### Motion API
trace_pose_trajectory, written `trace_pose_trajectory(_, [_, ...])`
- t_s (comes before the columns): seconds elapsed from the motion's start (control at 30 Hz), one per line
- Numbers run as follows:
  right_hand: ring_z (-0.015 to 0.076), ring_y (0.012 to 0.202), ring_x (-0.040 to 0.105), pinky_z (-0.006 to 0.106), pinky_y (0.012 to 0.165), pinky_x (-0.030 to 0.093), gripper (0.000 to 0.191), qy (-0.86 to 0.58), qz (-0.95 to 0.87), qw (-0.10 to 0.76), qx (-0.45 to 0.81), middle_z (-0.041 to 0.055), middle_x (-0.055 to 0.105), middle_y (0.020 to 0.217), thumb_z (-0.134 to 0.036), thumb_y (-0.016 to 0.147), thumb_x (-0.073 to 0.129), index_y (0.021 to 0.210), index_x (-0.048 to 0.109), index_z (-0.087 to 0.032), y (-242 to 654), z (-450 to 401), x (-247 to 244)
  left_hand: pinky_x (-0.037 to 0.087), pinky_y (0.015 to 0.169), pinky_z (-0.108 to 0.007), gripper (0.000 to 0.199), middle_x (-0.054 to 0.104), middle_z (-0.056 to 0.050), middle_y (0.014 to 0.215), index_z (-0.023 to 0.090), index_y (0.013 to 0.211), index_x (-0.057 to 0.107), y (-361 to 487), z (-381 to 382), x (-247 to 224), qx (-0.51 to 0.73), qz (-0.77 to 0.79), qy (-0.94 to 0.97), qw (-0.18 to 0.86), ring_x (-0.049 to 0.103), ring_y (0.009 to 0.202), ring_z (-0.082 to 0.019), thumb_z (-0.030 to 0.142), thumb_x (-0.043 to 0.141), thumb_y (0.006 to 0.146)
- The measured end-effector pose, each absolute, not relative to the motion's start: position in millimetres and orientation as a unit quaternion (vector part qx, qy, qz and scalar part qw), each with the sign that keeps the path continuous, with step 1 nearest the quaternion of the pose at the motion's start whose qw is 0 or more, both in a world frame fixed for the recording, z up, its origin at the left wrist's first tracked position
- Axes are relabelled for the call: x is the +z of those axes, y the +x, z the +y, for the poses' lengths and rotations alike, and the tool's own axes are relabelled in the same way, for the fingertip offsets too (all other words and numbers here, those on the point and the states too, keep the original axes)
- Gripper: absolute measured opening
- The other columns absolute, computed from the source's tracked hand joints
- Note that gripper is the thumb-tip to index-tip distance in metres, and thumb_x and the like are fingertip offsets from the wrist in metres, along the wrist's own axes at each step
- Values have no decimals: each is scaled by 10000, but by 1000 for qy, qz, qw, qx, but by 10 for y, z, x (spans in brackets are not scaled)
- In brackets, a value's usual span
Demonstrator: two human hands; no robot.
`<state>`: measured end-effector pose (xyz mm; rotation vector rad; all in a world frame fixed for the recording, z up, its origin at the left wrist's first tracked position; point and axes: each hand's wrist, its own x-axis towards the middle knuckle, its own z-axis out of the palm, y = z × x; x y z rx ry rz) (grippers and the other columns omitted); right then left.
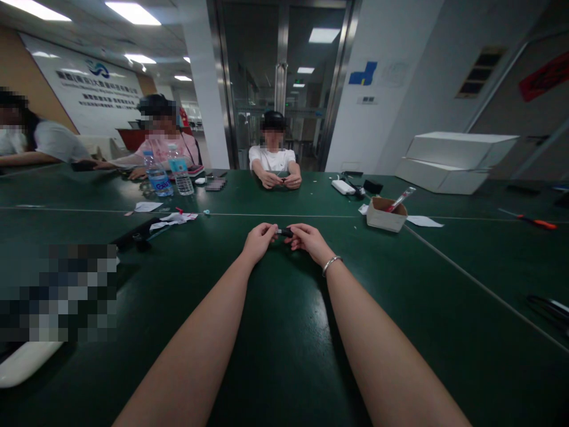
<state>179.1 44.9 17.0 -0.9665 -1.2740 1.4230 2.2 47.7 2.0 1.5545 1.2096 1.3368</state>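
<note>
A small black stick-like object with a silvery left end [285, 232] is held level just above the green table [284, 332]. The fingertips of my left hand [260, 242] are closed on its silvery end. On its black end, the thumb and fingers of my right hand [310, 241] are pinched, with a silver bangle [331, 265] round that wrist. Its exact kind is too small to make out, and my fingers hide both of its ends.
Right of my hands stands a small open box [386, 216] with a wrapped item in it. Two water bottles [180, 171] and paper scraps [173, 220] lie to the left. White boxes [453, 163] are stacked back right. Across the table sits a person [273, 157]; others sit left.
</note>
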Motion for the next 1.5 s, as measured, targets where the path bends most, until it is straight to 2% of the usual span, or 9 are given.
trace_pose_trajectory(0.13, [75, 442, 584, 177, 483, 527, 101, -396, -526, 478, 582, 40, 703, 625, -195, 895, 587, 957, 636, -131, 1792, 453, 164, 449, 678, -267, 274, 677, -44, 816, 168, 895, 658, 29, 479, 14, 538, 448, 616, 362, 603, 744, -155, 400, 659, 750])
trace_pose_trajectory(0.47, [77, 447, 586, 179, 485, 527, 98, -397, -529, 474, 581, 40, 703, 625, -176, 904, 570, 960, 636, -130, 1784, 440, 177, 444, 645, -273, 323, 679, -38, 752, 171, 892, 681, -2, 540, -44, 503, 467, 629, 365, 599, 672, -154, 461, 558, 823])
trace_pose_trajectory(0.6, [76, 447, 586, 179, 487, 530, 101, -397, -530, 474, 580, 37, 703, 627, -192, 887, 607, 962, 641, -134, 1783, 445, 174, 451, 680, -267, 233, 674, -35, 801, 177, 903, 652, 6, 544, -52, 525, 456, 630, 346, 612, 739, -156, 373, 618, 780])
trace_pose_trajectory(0.73, [74, 441, 581, 177, 480, 529, 99, -404, -528, 475, 576, 34, 703, 626, -192, 883, 612, 961, 643, -140, 1779, 449, 168, 454, 661, -278, 234, 667, -38, 772, 177, 875, 636, 14, 529, -48, 517, 465, 625, 356, 614, 717, -162, 394, 564, 822])
trace_pose_trajectory(1.07, [65, 445, 584, 168, 487, 536, 111, -391, -535, 475, 578, 24, 703, 635, -176, 877, 611, 975, 647, -137, 1791, 454, 156, 467, 810, -301, 212, 683, -45, 904, 185, 949, 649, 19, 482, -1, 520, 448, 640, 344, 630, 857, -177, 264, 641, 753])
trace_pose_trajectory(1.17, [65, 447, 588, 169, 483, 537, 122, -394, -537, 473, 577, 18, 703, 635, -192, 868, 630, 976, 649, -140, 1794, 455, 155, 469, 751, -302, 232, 667, -36, 806, 184, 978, 647, 21, 488, -14, 501, 453, 639, 368, 619, 769, -171, 328, 588, 805])
trace_pose_trajectory(1.3, [65, 446, 587, 172, 481, 537, 126, -390, -538, 474, 577, 23, 708, 644, -204, 859, 648, 969, 653, -144, 1797, 456, 153, 456, 718, -276, 230, 656, -27, 819, 190, 973, 658, 15, 497, -25, 501, 446, 655, 347, 603, 757, -157, 298, 618, 774])
trace_pose_trajectory(1.4, [68, 450, 593, 176, 483, 541, 122, -387, -539, 474, 578, 23, 707, 646, -203, 860, 645, 967, 657, -146, 1800, 460, 149, 439, 658, -267, 246, 634, -17, 737, 188, 961, 657, 13, 500, -19, 494, 450, 649, 364, 587, 698, -153, 357, 522, 844])
trace_pose_trajectory(1.5, [68, 449, 592, 176, 482, 543, 115, -389, -538, 474, 579, 20, 703, 640, -188, 867, 627, 970, 658, -145, 1803, 464, 148, 438, 682, -268, 230, 643, -15, 759, 191, 985, 652, 16, 503, -15, 496, 456, 648, 355, 592, 729, -154, 312, 533, 830])
